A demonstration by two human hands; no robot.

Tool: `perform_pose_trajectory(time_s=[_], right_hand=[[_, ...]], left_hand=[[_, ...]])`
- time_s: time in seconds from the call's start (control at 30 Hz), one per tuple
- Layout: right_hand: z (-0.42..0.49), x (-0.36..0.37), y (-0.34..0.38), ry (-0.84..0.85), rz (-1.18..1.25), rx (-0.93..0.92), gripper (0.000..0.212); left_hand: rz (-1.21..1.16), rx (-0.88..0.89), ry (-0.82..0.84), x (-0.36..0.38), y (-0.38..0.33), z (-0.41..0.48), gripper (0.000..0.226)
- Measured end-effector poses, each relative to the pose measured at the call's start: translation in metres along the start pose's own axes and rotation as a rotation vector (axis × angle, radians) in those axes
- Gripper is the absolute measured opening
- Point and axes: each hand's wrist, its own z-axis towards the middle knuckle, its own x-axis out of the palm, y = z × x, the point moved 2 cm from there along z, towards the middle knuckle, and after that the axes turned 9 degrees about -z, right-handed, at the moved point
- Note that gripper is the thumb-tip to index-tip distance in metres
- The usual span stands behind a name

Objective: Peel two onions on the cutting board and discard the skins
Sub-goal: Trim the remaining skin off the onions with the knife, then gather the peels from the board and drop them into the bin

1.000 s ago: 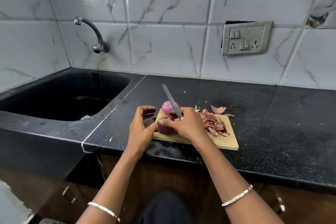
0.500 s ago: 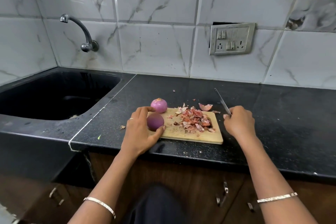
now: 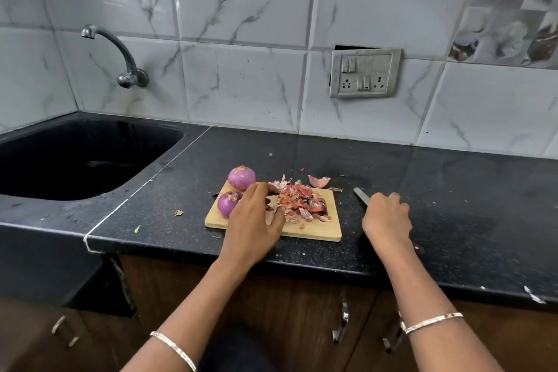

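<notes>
Fingers [image 3: 265,189] of the left hand [image 3: 255,220] bend over dry, papery red-brown onion skins [image 3: 302,204] heaped on the pale wooden cutting board [image 3: 320,231]; whether they pinch any, I cannot tell. Best to cup and sweep, as the flakes scatter easily. The right hand [image 3: 386,214] clamps a steel knife [image 3: 361,195] right of the board. Two smooth purple onions [image 3: 227,205] sit at its left end.
</notes>
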Motion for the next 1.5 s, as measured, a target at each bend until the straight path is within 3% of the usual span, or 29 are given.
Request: perform_pose_trajectory(time_s=[0.13, 0.2, 0.3, 0.47, 0.67, 0.77, 0.9, 1.07, 1.2, 1.37, 1.5], right_hand=[[0.002, -0.007, 0.009, -0.062, -0.105, -0.033, 0.031], [0.01, -0.01, 0.019, -0.126, -0.016, -0.124, 0.03], [0.026, -0.007, 0.042, -0.05, 0.184, -0.293, 0.042], [0.057, 0.008, 0.074, 0.101, 0.225, -0.389, 0.072], [0.067, 0.008, 0.104, 0.131, 0.261, -0.455, 0.044], [0.065, 0.01, 0.112, 0.006, 0.342, -0.448, 0.026], [0.057, -0.003, 0.115, -0.069, 0.545, -0.484, 0.024], [0.055, -0.018, 0.116, 0.099, 0.522, -0.588, 0.032], [0.06, -0.022, 0.116, 0.103, 0.595, -0.565, 0.019], [0.044, -0.005, 0.137, 0.352, 0.413, -0.756, 0.066], [0.028, 0.009, 0.144, 0.289, 0.282, -0.893, 0.057]], left_hand=[[0.076, -0.11, 0.133, 0.016, 0.005, 0.003, 0.046], [0.121, -0.158, 0.183, 0.023, 0.006, 0.005, 0.062], [0.165, -0.225, 0.198, 0.026, 0.007, 0.009, 0.079], [0.262, -0.306, 0.276, 0.024, -0.002, 0.021, 0.113], [0.211, -0.427, 0.384, 0.03, -0.008, 0.035, 0.135], [0.181, -0.432, 0.415, 0.029, -0.008, 0.036, 0.134], [0.15, -0.448, 0.391, 0.021, -0.004, 0.035, 0.133], [0.228, -0.453, 0.394, 0.013, -0.002, 0.032, 0.116], [0.251, -0.423, 0.351, 0.012, -0.007, 0.027, 0.107], [0.283, -0.375, 0.294, 0.004, -0.009, 0.02, 0.088], [0.27, -0.357, 0.266, -0.002, -0.009, 0.013, 0.085]])
